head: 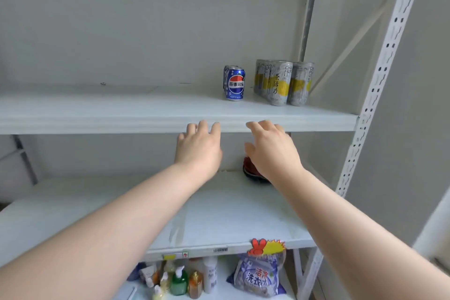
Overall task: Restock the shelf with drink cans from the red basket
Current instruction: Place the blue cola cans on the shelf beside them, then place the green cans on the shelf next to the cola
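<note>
— Hands, quick?
— Both bare, both raised. Left hand and right hand sit side by side but apart, in front of the upper shelf's front lip.
— Grip?
— Nothing held. Fingers on both are relaxed, slightly spread and a bit bent. The fingertips overlap the lip; I can't tell whether they touch it.
— Cans?
— On the upper shelf, right of centre, all upright. The blue cola cans stand one behind the other, above the gap between the hands. Just to their right are the silver-and-yellow tea cans, packed tight near the white upright post. The two groups are near each other, not touching.
— Below?
— The middle shelf has a red and dark thing at the back, mostly hidden by the right wrist, so I can't tell what it is. A rabbit-and-sun sticker is on that shelf's front edge.
— Bottom level?
— Assorted bottles, one green with a pump, and a blue-white printed bag to their right.
</note>
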